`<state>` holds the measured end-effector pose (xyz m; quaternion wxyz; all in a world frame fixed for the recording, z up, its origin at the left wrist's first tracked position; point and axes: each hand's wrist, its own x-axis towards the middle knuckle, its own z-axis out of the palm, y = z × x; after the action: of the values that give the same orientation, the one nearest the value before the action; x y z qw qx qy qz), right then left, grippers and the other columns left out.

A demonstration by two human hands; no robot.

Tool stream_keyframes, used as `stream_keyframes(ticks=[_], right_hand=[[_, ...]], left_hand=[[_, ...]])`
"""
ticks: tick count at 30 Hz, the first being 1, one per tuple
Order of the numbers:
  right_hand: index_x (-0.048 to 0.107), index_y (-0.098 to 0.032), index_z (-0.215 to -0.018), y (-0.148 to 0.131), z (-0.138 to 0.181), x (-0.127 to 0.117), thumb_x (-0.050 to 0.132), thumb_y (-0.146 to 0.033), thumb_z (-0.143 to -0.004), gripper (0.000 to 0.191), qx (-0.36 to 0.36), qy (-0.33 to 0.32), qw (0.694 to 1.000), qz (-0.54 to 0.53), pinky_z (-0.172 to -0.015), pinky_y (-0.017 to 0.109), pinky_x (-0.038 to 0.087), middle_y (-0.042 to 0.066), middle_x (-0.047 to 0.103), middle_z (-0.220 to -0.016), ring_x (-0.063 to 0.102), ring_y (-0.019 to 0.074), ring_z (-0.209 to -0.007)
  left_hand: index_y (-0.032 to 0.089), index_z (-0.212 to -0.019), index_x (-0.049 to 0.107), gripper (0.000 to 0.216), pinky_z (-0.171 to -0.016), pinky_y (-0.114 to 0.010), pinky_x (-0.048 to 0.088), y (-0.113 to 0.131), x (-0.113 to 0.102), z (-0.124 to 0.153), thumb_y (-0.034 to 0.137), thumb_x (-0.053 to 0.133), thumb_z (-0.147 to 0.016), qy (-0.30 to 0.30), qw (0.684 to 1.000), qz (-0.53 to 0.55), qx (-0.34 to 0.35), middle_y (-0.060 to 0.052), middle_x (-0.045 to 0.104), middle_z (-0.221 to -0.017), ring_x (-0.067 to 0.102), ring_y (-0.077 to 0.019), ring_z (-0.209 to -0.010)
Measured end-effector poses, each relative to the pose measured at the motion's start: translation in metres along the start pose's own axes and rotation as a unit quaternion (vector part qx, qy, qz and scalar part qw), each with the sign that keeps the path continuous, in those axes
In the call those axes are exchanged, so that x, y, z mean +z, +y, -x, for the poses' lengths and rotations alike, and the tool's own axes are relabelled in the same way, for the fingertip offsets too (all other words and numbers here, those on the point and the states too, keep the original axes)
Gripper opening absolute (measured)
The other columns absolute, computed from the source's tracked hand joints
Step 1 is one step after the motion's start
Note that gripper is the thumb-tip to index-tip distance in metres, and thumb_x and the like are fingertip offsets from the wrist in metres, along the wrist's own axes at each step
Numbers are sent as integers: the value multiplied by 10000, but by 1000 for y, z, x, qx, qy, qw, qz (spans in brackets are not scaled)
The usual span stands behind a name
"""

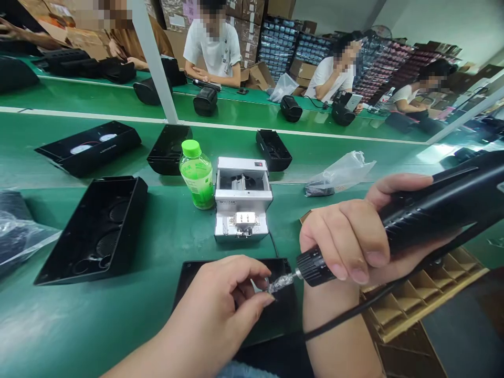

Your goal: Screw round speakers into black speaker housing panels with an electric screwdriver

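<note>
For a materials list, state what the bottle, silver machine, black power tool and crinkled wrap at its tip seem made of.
Bottle: likely clear glossy plastic; green contents show through.
Silver machine: probably metal, satin grey sheen, perhaps painted.
Black power tool: seemingly smooth plastic, with soft highlights.
Crinkled wrap: shiny film or foil; glints fit both.

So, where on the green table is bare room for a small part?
Bare table shows between the large open case and the bottle, and in front of that case. Crowded: bottle beside machine, and the left hand over a black object.
</note>
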<state>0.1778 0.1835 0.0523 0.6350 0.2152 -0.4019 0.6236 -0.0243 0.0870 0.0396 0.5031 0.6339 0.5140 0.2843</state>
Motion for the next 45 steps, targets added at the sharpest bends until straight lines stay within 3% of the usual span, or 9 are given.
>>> stream_keyframes(ticks=[5,8,12,15,25,30,40,43,45], right_hand=[[734,-275,-1225,2,1,10,565,-767,-931,598,-20,91,984,153,-222,198,308,-150,505,-416,275,65,-149],[733,-268,-1215,4,4,17,374,-737,-1030,619,-17,171,969,178,-267,186,362,-147,510,-461,281,45,-162],[708,-270,-1248,5,7,18,399,-735,-1011,607,10,146,978,145,-296,145,398,-125,597,-541,400,46,-227],[702,-261,-1264,8,8,14,443,-707,-1005,577,-2,160,978,137,-292,151,410,-114,640,-570,401,46,-237],[688,-300,-1357,6,5,-11,646,-719,-903,619,29,36,990,130,-242,219,381,-145,566,-506,375,83,-215],[702,-314,-1310,10,5,-8,648,-743,-893,601,41,87,991,96,-238,223,347,-139,565,-515,322,76,-209],[697,-302,-1288,21,7,1,539,-756,-956,584,14,133,982,134,-248,239,331,-150,551,-520,307,77,-206],[692,-308,-1288,25,9,1,518,-836,-926,663,14,149,977,150,-273,258,352,-140,548,-527,306,85,-220],[693,-313,-1270,27,8,4,515,-835,-931,648,19,171,973,155,-280,252,349,-137,530,-522,307,87,-237]], left_hand=[[270,-868,836,170,-641,-259,500,-3,-3,-1,391,750,-951,18,998,-53,36,-2,766,-748,676,-153,-651],[250,-864,824,165,-654,-258,508,-3,-5,-1,374,738,-931,0,1000,4,-19,-15,762,-777,654,-152,-670],[199,-891,789,216,-615,-238,520,-6,-7,-1,411,819,-864,-55,971,197,-121,-15,702,-731,608,-138,-650],[162,-887,780,300,-614,-220,543,-9,-10,-3,417,911,-801,-77,946,287,-129,-22,710,-738,618,-117,-632],[136,-806,814,311,-553,-165,562,-9,-15,-11,375,995,-722,-103,917,340,-182,-60,790,-737,661,-87,-555],[131,-829,815,369,-537,-176,584,-15,-16,-10,398,1032,-697,-115,893,392,-190,-95,818,-759,702,-110,-547],[136,-847,742,417,-544,-159,565,-23,-18,-6,489,962,-820,-132,906,362,-176,-56,785,-756,682,-85,-551],[154,-835,690,479,-526,-170,535,-25,-14,-5,588,888,-872,-90,927,322,-168,-27,746,-713,643,-83,-526],[165,-868,696,459,-543,-180,532,-25,-12,-1,605,802,-943,-1,956,255,-146,-16,727,-691,635,-93,-541]])
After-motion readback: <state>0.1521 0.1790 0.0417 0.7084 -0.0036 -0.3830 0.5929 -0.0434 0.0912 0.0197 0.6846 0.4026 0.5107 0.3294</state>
